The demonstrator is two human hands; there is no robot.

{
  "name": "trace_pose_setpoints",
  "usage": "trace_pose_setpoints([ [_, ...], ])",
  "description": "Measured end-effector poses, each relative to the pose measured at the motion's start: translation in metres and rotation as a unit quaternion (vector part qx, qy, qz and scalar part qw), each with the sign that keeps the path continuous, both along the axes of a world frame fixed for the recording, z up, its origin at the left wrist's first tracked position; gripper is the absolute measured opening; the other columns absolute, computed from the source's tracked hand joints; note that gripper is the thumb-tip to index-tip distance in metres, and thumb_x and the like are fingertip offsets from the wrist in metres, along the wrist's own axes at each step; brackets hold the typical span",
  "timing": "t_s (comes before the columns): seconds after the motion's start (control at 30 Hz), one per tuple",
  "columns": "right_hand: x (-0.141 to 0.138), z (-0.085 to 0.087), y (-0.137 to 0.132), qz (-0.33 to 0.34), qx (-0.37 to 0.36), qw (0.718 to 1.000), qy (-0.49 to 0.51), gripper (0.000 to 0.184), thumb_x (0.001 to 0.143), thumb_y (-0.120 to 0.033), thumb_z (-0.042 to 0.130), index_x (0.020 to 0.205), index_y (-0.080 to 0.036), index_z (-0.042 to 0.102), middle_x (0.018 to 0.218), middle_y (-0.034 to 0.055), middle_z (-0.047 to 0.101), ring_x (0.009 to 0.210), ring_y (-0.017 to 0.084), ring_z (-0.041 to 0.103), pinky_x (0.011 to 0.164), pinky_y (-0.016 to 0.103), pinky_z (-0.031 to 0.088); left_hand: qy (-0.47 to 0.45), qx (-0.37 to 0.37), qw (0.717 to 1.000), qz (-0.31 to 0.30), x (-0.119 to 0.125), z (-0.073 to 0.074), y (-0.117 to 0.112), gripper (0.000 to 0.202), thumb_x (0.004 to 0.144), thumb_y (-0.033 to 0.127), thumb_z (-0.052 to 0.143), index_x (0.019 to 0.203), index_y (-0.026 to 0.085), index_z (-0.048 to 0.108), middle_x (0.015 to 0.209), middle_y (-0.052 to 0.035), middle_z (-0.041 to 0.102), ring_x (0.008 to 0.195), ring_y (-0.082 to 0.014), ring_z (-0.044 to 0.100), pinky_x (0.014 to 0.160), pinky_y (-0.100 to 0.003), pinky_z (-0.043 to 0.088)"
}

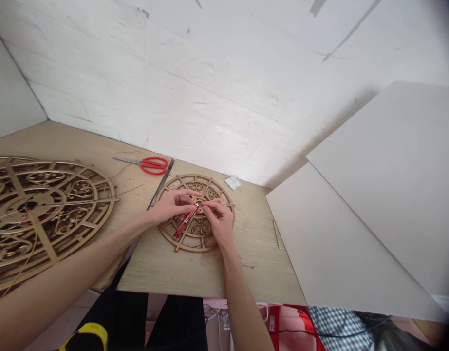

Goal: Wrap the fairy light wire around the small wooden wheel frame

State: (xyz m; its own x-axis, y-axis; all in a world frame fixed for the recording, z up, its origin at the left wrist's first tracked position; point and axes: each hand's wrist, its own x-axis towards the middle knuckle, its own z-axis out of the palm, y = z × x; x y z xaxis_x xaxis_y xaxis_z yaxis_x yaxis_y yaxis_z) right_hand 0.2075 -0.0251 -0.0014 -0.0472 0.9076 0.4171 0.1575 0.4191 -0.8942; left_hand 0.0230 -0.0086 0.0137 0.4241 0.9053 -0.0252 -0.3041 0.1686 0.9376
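A small round wooden openwork panel (204,242) with scrollwork and spokes lies flat on the board in front of me. Over its centre, my left hand (172,204) pinches the upper end of a slim red pen-like tool (184,224) with pale bands. The tool slants down toward the near left of the panel. My right hand (220,218) has its thumb and fingertips pressed together right beside the tool's tip. What those right fingertips hold, if anything, is too small to tell. Both hands partly hide the panel's middle.
On the left lies a larger stack of round openwork panels (84,222) with loose wires. Red-handled scissors (153,165) rest behind it. A small white packet (232,182) sits behind the small panel. Large white sheets (341,234) lean on the right; a thin stick (276,235) lies beside them.
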Motion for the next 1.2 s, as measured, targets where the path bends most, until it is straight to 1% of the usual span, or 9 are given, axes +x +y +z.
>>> trace_pose_setpoints([
  [0.23,-0.0016,0.0012,-0.0015,0.031,-0.018,0.999,0.023,0.009,0.083,-0.030,0.069,0.085,-0.027,0.077,0.083,0.0022,0.063,0.078,0.017,0.061,0.072,0.030,0.051,-0.010,-0.018,1.000,-0.005,0.0034,0.0010,-0.0016,0.037,0.063,0.010,0.081,0.099,0.016,0.075,0.073,-0.0083,0.072,0.049,-0.0136,0.057,0.042,-0.022,0.045],
  [0.4,-0.0020,0.0006,-0.0017,0.047,-0.031,0.998,0.039,0.008,0.082,-0.030,0.071,0.085,-0.028,0.078,0.082,0.0021,0.063,0.076,0.017,0.060,0.071,0.031,0.051,0.016,0.039,0.999,-0.011,0.0018,-0.0016,-0.0010,0.025,0.068,0.017,0.080,0.092,0.016,0.075,0.074,-0.0096,0.072,0.052,-0.0143,0.058,0.044,-0.023,0.046],
  [0.5,-0.0020,0.0017,-0.0023,0.051,-0.027,0.997,0.043,0.008,0.081,-0.028,0.071,0.084,-0.029,0.078,0.081,0.0015,0.063,0.075,0.017,0.060,0.069,0.031,0.049,0.028,0.066,0.997,-0.016,0.0010,-0.0050,-0.0003,0.022,0.070,0.021,0.079,0.091,0.017,0.075,0.074,-0.0092,0.072,0.054,-0.0148,0.059,0.046,-0.023,0.047],
  [0.6,-0.0019,0.0030,-0.0027,0.050,-0.023,0.998,0.038,0.008,0.081,-0.027,0.071,0.083,-0.028,0.078,0.078,0.0011,0.063,0.075,0.017,0.060,0.070,0.030,0.049,0.034,0.068,0.997,-0.014,0.0011,-0.0056,-0.0006,0.023,0.069,0.022,0.080,0.091,0.018,0.076,0.074,-0.0086,0.072,0.054,-0.0151,0.059,0.047,-0.024,0.048],
  [0.7,-0.0020,0.0039,-0.0027,0.046,-0.020,0.998,0.032,0.007,0.081,-0.027,0.071,0.081,-0.027,0.078,0.076,0.0008,0.064,0.074,0.017,0.059,0.070,0.030,0.048,0.043,0.064,0.997,-0.010,0.0014,-0.0029,-0.0021,0.022,0.067,0.020,0.081,0.089,0.017,0.076,0.071,-0.0084,0.072,0.053,-0.0154,0.059,0.048,-0.024,0.048],
  [0.83,-0.0028,0.0048,-0.0028,0.049,-0.028,0.997,0.043,0.006,0.080,-0.027,0.071,0.080,-0.027,0.077,0.077,0.0010,0.064,0.073,0.017,0.060,0.068,0.030,0.050,0.039,0.068,0.997,-0.004,0.0018,-0.0007,-0.0033,0.019,0.066,0.019,0.081,0.084,0.015,0.076,0.071,-0.0102,0.073,0.053,-0.0155,0.061,0.050,-0.025,0.050],
  [1.0,-0.0029,0.0039,-0.0021,0.039,-0.036,0.998,0.035,0.005,0.077,-0.028,0.074,0.077,-0.024,0.077,0.075,0.0015,0.067,0.072,0.016,0.062,0.068,0.030,0.051,0.033,0.065,0.997,-0.012,0.0024,-0.0031,-0.0022,0.017,0.066,0.024,0.083,0.077,0.014,0.073,0.062,-0.0056,0.070,0.048,-0.0129,0.060,0.049,-0.024,0.051],
  [1.07,-0.0025,0.0024,-0.0014,0.042,-0.063,0.996,0.054,0.009,0.074,-0.029,0.076,0.080,-0.023,0.076,0.075,0.0013,0.069,0.072,0.016,0.064,0.069,0.029,0.053,0.038,0.063,0.997,-0.020,0.0023,-0.0034,-0.0016,0.018,0.067,0.026,0.082,0.076,0.015,0.072,0.061,-0.0040,0.070,0.049,-0.0123,0.060,0.050,-0.023,0.052],
  [1.2,-0.0008,-0.0006,0.0000,0.070,-0.115,0.980,0.149,0.031,0.069,-0.028,0.082,0.098,-0.025,0.071,0.083,-0.0007,0.073,0.075,0.016,0.069,0.075,0.031,0.057,0.043,0.058,0.997,-0.007,0.0008,-0.0034,0.0006,0.023,0.067,0.031,0.083,0.073,0.015,0.067,0.067,-0.0055,0.073,0.051,-0.0131,0.063,0.050,-0.024,0.054],
])
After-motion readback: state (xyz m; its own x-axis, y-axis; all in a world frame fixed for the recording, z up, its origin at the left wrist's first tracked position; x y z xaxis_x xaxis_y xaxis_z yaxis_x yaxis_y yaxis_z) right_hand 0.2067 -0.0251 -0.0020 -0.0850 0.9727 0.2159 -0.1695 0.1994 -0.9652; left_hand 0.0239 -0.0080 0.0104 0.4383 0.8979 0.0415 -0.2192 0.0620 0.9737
